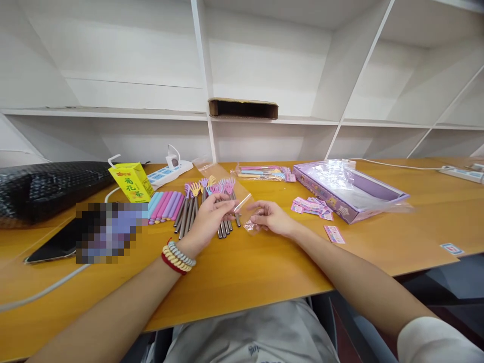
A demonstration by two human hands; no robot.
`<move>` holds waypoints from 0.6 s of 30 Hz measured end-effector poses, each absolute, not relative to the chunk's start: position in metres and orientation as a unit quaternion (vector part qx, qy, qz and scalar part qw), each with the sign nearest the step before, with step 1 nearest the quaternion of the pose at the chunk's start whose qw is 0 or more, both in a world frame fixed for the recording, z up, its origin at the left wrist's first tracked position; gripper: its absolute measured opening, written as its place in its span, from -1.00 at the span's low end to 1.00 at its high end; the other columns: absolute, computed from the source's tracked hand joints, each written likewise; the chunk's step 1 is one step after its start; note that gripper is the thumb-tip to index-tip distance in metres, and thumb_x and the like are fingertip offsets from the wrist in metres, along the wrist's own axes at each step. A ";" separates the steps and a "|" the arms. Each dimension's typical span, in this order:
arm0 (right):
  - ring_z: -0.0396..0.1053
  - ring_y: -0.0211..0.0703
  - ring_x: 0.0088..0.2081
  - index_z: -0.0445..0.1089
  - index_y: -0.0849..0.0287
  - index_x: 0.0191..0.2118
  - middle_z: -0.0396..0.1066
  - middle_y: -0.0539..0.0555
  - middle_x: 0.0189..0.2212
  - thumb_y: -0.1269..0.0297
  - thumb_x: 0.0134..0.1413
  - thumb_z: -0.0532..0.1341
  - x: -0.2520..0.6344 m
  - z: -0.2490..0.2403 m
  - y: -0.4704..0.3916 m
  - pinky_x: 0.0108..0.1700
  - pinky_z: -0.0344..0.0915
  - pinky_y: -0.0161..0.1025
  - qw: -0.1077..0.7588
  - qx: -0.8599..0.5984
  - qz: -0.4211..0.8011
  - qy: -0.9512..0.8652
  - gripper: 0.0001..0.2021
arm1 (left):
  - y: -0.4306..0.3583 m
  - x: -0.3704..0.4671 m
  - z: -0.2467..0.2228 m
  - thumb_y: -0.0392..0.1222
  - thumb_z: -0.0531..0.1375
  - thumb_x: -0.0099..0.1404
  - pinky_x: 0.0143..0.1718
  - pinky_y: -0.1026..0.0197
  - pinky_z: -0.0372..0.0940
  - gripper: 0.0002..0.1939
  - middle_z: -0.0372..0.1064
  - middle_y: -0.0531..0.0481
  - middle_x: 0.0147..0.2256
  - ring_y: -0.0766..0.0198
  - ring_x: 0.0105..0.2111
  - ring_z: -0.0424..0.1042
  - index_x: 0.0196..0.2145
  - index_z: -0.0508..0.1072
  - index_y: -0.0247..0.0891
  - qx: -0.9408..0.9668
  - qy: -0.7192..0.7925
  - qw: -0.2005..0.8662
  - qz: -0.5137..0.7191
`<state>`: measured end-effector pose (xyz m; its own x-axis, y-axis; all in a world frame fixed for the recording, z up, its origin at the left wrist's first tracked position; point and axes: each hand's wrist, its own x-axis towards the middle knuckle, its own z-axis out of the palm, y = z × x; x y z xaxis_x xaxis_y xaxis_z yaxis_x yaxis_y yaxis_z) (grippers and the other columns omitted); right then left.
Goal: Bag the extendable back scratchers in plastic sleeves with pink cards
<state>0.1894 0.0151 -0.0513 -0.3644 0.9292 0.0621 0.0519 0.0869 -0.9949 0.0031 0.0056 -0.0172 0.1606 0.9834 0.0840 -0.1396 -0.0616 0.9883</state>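
A clear plastic bag point(246, 202) is stretched between my two hands, over the table. My left hand point(212, 218) pinches it at one side, fingers closed. On the other side my right hand point(273, 218) has its thumb and fingertips closed on the bag's crumpled lower part. Beneath and beside my left hand lie several back scratchers point(192, 204) with metal rods and small hand-shaped heads in purple, yellow, blue and pink; my left hand partly hides them. Left of these is a row of blue, pink and purple tube-shaped handles point(166, 205).
Small pink printed cards point(312, 206) lie near a purple open box point(350, 214) with plastic film in it. Packed items point(264, 173) lie behind. At left are a yellow drink carton point(132, 182), a power strip point(170, 172), a phone point(56, 239) and a black wrapped bundle point(53, 189).
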 end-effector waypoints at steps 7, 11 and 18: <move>0.33 -0.29 -0.46 0.33 0.19 -0.17 0.42 -0.02 -0.47 0.44 -0.04 0.10 0.193 -0.045 0.006 -0.37 0.21 -0.34 0.303 -0.407 0.331 -0.795 -0.74 | 0.005 0.005 -0.021 -0.15 0.28 0.07 -0.36 0.17 0.35 -0.42 0.44 -0.07 -0.34 0.17 -0.33 0.47 -0.01 0.14 -0.26 0.570 0.402 0.543 0.467; 0.36 -0.20 -0.34 0.25 0.16 0.02 0.46 0.03 -0.35 0.38 -0.05 0.16 0.201 -0.033 0.005 -0.27 0.19 -0.29 0.208 -0.450 0.160 -0.854 -0.57 | 0.010 0.002 -0.022 -0.18 0.29 0.05 -0.45 0.21 0.36 -0.54 0.43 -0.02 -0.44 0.23 -0.45 0.45 -0.12 0.24 -0.30 0.561 0.434 0.490 0.507; 0.34 0.08 -0.09 0.32 0.22 -0.03 0.41 0.23 -0.13 0.32 -0.08 0.16 0.274 -0.016 0.032 -0.18 0.22 -0.17 0.094 -0.715 -0.003 -0.693 -0.60 | 0.025 -0.009 -0.024 -0.19 0.25 0.08 -0.61 0.24 0.36 -0.74 0.42 -0.07 -0.43 0.23 -0.50 0.44 -0.26 0.35 -0.31 0.522 0.460 0.478 0.536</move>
<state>0.2742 0.0324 -0.0162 0.0395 0.9901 0.1350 0.9912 -0.0217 -0.1307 -0.0086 0.0254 -0.0240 0.0031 0.9928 0.1197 -0.0321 -0.1195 0.9923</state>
